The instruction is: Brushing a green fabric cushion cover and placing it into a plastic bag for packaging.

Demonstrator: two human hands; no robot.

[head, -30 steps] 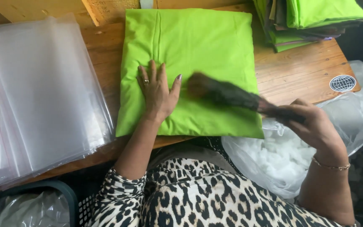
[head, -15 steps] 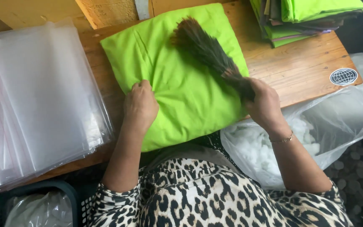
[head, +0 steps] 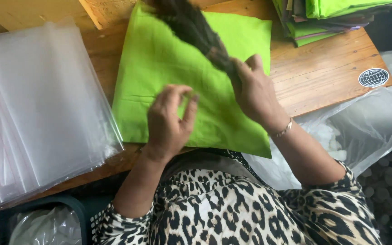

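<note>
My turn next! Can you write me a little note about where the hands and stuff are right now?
Left hand: fingers curled, above the near part of the green cloth, holding nothing that shows.
Right hand: gripping the dark brush, bristles over the cloth's far end.
The cloth lies folded flat on the wooden table. Clear plastic bags are stacked to its left, more folded green cloths piled at the far right.
Done: cloth folded flat. Left: it is not in a bag yet.

The one camera sits on my head, looking steeply down and close over the wooden tabletop, just beyond my right grip.
</note>
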